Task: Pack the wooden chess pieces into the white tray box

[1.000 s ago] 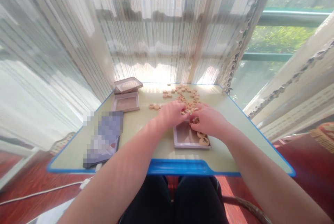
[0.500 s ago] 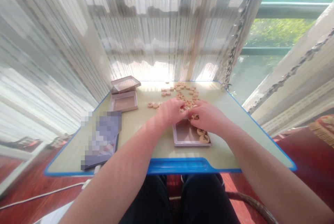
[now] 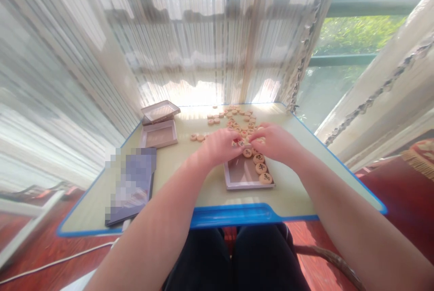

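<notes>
A shallow open box lies before me on the table. Along its right side runs a row of round wooden Chinese chess pieces, marked with black characters, including a horse piece in the near corner. Another piece sits near the box's far edge. My left hand is at the far left edge, fingers curled; what they grip, if anything, is hidden. My right hand is over the far right corner, thumb and fingers apart and close to the pieces. Beyond both hands, loose pieces spread across the table.
At the back left stand an open box and a tilted tray-like lid. A blurred dark tablet-like thing lies at left, with a white cable below. The table has a blue edge; curtains hang behind it.
My right hand has lifted off the box's right side and shifted toward its far edge, uncovering more of the row. A horse piece now shows near that edge. My left hand has barely moved.
</notes>
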The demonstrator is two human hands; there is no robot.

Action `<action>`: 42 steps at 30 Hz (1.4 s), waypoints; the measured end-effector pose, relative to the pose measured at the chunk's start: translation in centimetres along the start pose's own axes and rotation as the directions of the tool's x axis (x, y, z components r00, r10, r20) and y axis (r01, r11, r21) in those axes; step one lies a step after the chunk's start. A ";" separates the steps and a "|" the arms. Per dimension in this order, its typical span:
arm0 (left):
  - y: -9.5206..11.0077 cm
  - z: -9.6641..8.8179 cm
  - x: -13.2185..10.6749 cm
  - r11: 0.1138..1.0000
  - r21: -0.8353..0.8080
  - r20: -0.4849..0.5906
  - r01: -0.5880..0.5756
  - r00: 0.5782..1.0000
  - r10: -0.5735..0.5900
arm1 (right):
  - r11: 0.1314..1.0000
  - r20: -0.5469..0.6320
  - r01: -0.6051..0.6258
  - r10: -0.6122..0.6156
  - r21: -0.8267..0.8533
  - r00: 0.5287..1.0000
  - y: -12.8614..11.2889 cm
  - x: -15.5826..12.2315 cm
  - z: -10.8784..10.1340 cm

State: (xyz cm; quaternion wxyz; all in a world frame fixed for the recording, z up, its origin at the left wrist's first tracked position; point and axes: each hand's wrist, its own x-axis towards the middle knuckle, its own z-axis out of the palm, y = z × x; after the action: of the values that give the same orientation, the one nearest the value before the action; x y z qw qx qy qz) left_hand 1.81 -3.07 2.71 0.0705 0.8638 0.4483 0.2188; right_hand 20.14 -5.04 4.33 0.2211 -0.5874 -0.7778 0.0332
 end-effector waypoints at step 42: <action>0.7 1.2 -0.3 0.988 0.033 0.018 -0.150 0.989 0.150 | 1.000 0.319 0.013 -0.018 0.017 0.947 0.9 0.2 -1.4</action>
State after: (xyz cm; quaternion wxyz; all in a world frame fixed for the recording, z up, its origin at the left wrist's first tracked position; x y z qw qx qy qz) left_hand 2.69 -3.64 1.71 0.0425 0.8979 0.3851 0.2091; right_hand 21.50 -4.91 5.37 0.0968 -0.5665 -0.8077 0.1316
